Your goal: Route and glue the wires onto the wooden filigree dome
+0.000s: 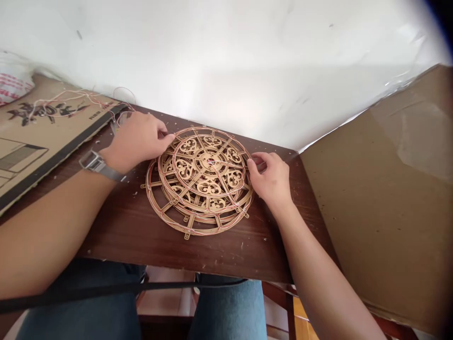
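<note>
Several gold-coloured, openwork round frames (208,189) lie stacked off-centre on the table, with scrollwork inside and spokes out to their rims. Red and white wires run along the rings and out from the hub. At the far left rim, my left hand (139,139) is closed, thumb and finger pinched at the edge of the upper frame. My right hand (271,177) has its thumb and fingers closed around the right edge. The frame hides part of the fingertips of both hands. Small tabs with holes stick out from the lower, larger frame.
The dark brown tabletop (134,236) carries small scraps. At left lies a flat cardboard box (42,132) with loose wires (71,97) on it, beside a plastic bag (14,80). A white wall (212,56) stands behind, and a large cardboard sheet (382,203) borders the right side.
</note>
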`<state>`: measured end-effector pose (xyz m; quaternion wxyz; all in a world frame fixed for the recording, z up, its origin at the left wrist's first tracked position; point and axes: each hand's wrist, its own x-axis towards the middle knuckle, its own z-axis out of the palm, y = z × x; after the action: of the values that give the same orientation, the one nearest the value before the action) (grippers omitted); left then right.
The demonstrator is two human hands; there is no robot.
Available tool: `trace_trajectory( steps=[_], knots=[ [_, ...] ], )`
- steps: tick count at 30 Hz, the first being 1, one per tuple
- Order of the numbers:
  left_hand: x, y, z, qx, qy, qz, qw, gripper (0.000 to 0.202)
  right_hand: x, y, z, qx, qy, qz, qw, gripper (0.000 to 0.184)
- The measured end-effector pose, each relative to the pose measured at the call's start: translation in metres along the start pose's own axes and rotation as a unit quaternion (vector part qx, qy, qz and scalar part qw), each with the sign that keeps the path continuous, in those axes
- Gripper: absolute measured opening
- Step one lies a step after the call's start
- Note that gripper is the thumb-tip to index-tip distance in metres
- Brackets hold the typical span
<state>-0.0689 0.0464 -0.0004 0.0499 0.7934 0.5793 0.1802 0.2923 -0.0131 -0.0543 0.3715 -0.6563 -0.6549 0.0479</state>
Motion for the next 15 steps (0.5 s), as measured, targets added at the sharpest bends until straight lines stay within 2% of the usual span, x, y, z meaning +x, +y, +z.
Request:
trace_trajectory(
  steps=[3, 7, 8, 10, 11, 13, 14, 15],
  knots=[
    [-0.001, 0.007, 0.005, 0.033, -0.009, -0.026, 0.999, 0.047, -0.001, 0.002, 0.009, 0.006, 0.001, 0.006, 1.000, 0.028],
    [-0.003, 0.019, 0.003, 0.014, 0.005, -0.043, 0.999, 0.041, -0.003, 0.001, 0.019, 0.017, 0.017, 0.023, 0.999, 0.031],
    [-0.003, 0.020, 0.002, 0.002, 0.016, -0.050, 0.999, 0.037, -0.004, 0.001, 0.021, 0.021, 0.022, 0.027, 0.999, 0.033],
    [-0.003, 0.024, 0.001, -0.101, 0.040, -0.095, 0.989, 0.026, -0.004, 0.000, 0.024, 0.030, 0.029, 0.033, 0.999, 0.036],
    [-0.003, 0.026, 0.001, -0.181, 0.048, -0.126, 0.974, 0.024, -0.004, 0.000, 0.024, 0.036, 0.030, 0.037, 0.998, 0.037],
    [-0.002, 0.032, 0.001, -0.343, 0.045, -0.179, 0.921, 0.028, -0.003, 0.001, 0.022, 0.050, 0.033, 0.047, 0.997, 0.037],
    [-0.003, 0.035, 0.001, -0.399, 0.037, -0.192, 0.896, 0.031, -0.002, 0.001, 0.019, 0.058, 0.035, 0.054, 0.996, 0.038],
    [-0.003, 0.038, 0.001, -0.427, 0.028, -0.194, 0.882, 0.034, 0.000, 0.002, 0.016, 0.066, 0.039, 0.062, 0.995, 0.038]
  ],
)
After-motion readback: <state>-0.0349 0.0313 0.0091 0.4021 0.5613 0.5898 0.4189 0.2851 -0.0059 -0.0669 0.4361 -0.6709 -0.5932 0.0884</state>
